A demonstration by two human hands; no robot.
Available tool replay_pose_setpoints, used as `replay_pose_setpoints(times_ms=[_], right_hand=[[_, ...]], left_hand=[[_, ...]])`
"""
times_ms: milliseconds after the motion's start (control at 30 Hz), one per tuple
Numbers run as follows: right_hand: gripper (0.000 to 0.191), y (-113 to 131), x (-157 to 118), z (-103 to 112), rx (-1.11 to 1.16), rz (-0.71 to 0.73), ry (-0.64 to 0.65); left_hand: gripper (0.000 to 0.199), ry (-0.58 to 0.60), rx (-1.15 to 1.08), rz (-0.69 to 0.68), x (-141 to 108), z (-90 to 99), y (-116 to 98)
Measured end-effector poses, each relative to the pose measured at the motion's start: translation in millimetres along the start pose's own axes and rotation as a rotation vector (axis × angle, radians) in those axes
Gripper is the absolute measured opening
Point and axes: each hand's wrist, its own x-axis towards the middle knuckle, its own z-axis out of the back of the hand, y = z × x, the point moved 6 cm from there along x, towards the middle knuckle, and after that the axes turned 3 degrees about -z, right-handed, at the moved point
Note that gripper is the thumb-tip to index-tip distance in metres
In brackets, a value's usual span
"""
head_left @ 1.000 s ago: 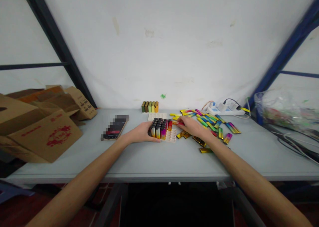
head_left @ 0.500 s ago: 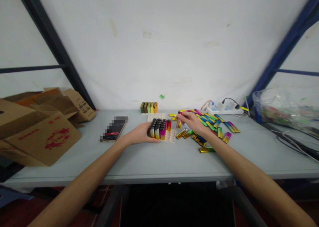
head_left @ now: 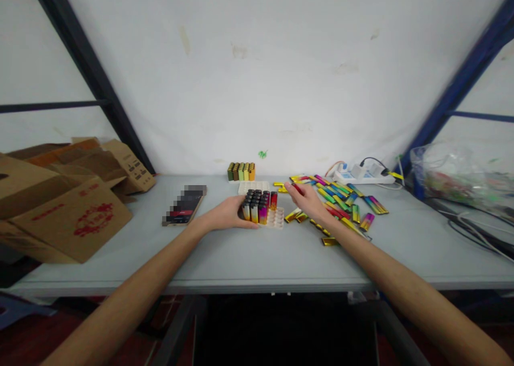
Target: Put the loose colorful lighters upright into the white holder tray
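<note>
Upright lighters (head_left: pixel 256 208) with black tops fill the left part of a white tray (head_left: pixel 275 219) with round sockets; bare sockets show at its right. Curled around the left side of this group, my left hand (head_left: pixel 229 214) grips the tray of lighters. My right hand (head_left: pixel 307 200) is closed on a red lighter (head_left: pixel 297 189), held tilted a little above the table to the right of the tray. Fingers cover most of that lighter. Under and beyond this hand lie loose shiny lighters (head_left: pixel 336 195) in gold, green, blue, red and purple.
Behind the tray sit a second white tray (head_left: pixel 254 187) and a block of green-to-yellow lighters (head_left: pixel 241 172). A phone (head_left: pixel 185 205) lies at the left, beside open cardboard boxes (head_left: pixel 80 211). A power strip (head_left: pixel 361 177) with cables and a plastic bag (head_left: pixel 450 168) are at the right.
The lighter in my right hand has gone from upright to tilted, and the fingers have turned around it. My left hand stays on the tray. The whole view has shifted slightly.
</note>
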Motion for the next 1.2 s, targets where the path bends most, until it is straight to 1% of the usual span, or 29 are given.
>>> replay_pose_setpoints(times_ms=[133, 267, 367, 433, 500, 600, 667, 733, 800, 867, 900, 1000, 1100, 1200], right_hand=[[0.046, -3.4, -1.3, -3.8, -0.066, -0.025, -0.068], [0.037, -6.3, -1.7, -9.0, -0.070, -0.040, -0.044], [0.037, -7.2, -1.7, -10.3, -0.086, -0.040, -0.038], [0.040, -6.5, -1.7, -10.5, -0.079, -0.040, -0.034], [0.042, -2.9, -2.0, -11.7, -0.037, -0.021, 0.007], [0.038, 7.2, -3.1, -11.5, 0.106, 0.025, 0.096], [0.036, 15.6, -4.0, -7.2, 0.159, 0.069, 0.126], [0.037, 25.0, -5.2, -0.3, 0.093, 0.147, 0.111], [0.038, 33.8, -7.2, 6.6, -0.062, 0.239, 0.059], [0.038, 38.7, -9.4, 9.2, -0.205, 0.284, 0.032], [0.038, 39.5, -10.4, 8.5, -0.250, 0.289, 0.042], [0.038, 38.4, -12.9, 2.3, -0.291, 0.282, 0.114], [0.036, 36.1, -14.4, -3.6, -0.312, 0.307, 0.140], [0.035, 30.2, -14.1, -9.0, -0.300, 0.295, 0.173]], left_hand=[[0.086, 0.003, -0.031, -0.009, 0.2, 0.0, -2.5], [0.084, 0.006, -0.036, -0.014, 0.3, 0.6, -5.4], [0.085, 0.010, -0.015, -0.008, 0.1, 0.6, -5.0], [0.085, 0.009, -0.007, -0.011, 0.0, 0.5, -4.3], [0.084, 0.007, -0.012, -0.008, -0.1, 0.3, -3.5], [0.086, 0.007, -0.034, -0.004, 0.0, 0.2, -3.5], [0.088, 0.006, -0.043, -0.007, 0.1, 0.4, -4.6], [0.089, 0.009, -0.044, -0.013, 0.3, 0.5, -6.0], [0.089, 0.016, -0.040, -0.020, 0.4, 0.3, -7.0], [0.090, 0.020, -0.031, -0.026, 0.6, 0.1, -7.4], [0.090, 0.019, -0.025, -0.024, 0.6, 0.2, -7.2], [0.091, 0.014, -0.019, -0.017, 0.6, 0.4, -6.5], [0.090, 0.010, -0.030, -0.024, 0.3, 0.8, -7.1], [0.090, 0.012, -0.031, -0.027, 0.0, 1.1, -7.6]])
